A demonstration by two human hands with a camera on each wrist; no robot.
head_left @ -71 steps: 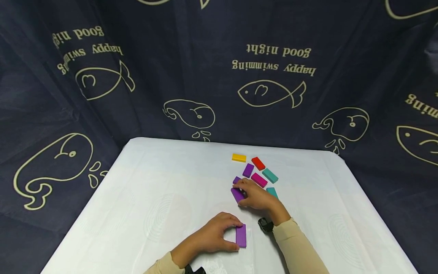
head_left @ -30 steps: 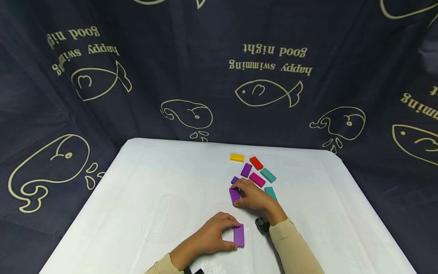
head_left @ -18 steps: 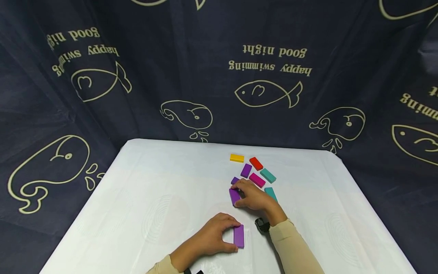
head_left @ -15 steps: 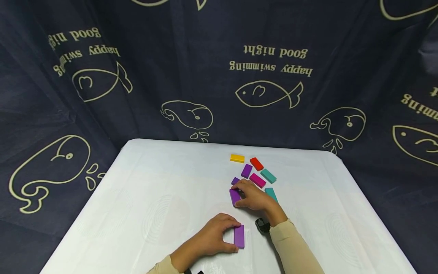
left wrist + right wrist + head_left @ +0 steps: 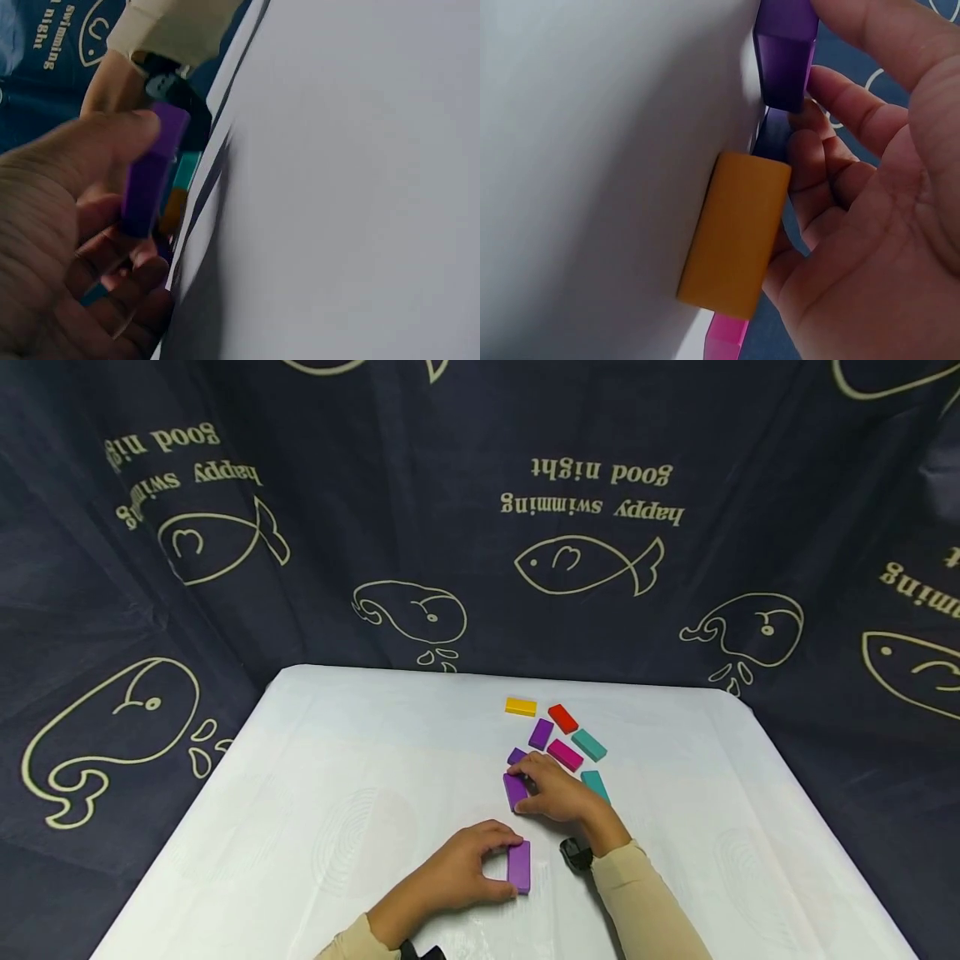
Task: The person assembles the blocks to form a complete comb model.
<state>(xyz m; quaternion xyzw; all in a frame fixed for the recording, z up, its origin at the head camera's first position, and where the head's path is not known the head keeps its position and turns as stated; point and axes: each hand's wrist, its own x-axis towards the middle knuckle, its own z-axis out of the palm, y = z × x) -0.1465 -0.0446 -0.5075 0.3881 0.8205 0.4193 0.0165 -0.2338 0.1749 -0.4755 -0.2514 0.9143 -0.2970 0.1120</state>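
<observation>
My left hand (image 5: 467, 870) pinches a purple block (image 5: 519, 867) by its two ends, thumb at the near end and fingers at the far end. The left wrist view shows that block (image 5: 156, 169) between thumb and forefinger, close by the white tabletop. Farther forward, my right hand (image 5: 553, 789) holds a second purple block (image 5: 514, 792) the same way, thumb on its near end. In the right wrist view, an orange block (image 5: 735, 236) stands under the right palm; the head view has it hidden behind the hand. Another purple block (image 5: 516, 756) shows just beyond the right fingertips.
Around the right hand lie a purple block (image 5: 541, 734), a magenta block (image 5: 565, 755), a red block (image 5: 562, 718), a yellow block (image 5: 521, 707) and two teal blocks, one farther back (image 5: 589, 744). A dark printed cloth (image 5: 480, 518) hangs behind the white table (image 5: 360, 735).
The left hand has shifted slightly forward and left with its purple block over the last half second. The right hand and its block stay in place.
</observation>
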